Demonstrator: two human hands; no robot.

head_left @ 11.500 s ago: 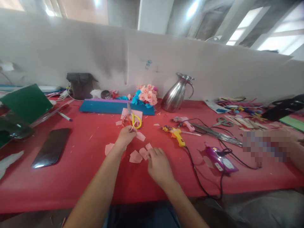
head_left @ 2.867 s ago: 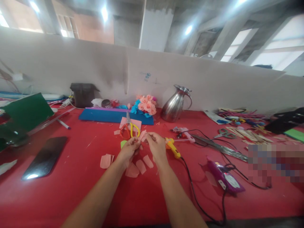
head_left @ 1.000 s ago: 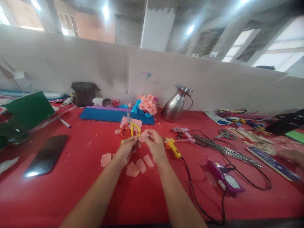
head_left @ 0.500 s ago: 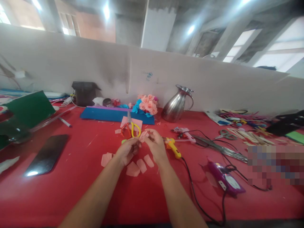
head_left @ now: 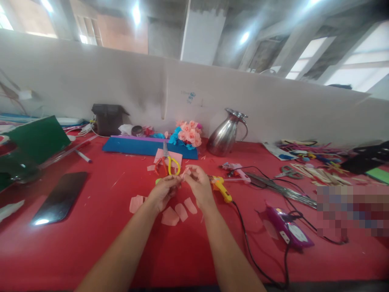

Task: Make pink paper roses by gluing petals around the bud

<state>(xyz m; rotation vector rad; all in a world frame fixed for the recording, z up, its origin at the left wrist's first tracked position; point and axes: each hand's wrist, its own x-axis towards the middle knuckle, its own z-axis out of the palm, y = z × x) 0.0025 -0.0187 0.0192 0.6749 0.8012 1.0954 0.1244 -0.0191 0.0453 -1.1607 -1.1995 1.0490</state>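
Between the fingertips of my right hand (head_left: 199, 187) is a small curled pink paper petal (head_left: 185, 173). My left hand (head_left: 164, 193) is pinched closed at the petal's lower left side; what lies inside its fingers is hidden. Just under the hands, several cut pink paper petals (head_left: 170, 216) lie flat on the red table (head_left: 179, 251). More pink paper pieces (head_left: 136, 203) lie left of my left wrist. Scissors (head_left: 174, 165) with yellow and red handles rest beyond my hands, partly on a pink paper sheet (head_left: 159, 155).
A yellow glue gun (head_left: 223, 191) lies right of my right hand, its black cord running toward the front edge. Farther right is a purple cord-connected device (head_left: 293, 232). Behind stand a paper flower bunch (head_left: 190, 134) and a steel jug (head_left: 223, 136). A phone (head_left: 60, 196) lies left.
The pink petal has turned slightly and looks narrower between my fingers. My left fingers have shifted a little; the things on the table have stayed put.
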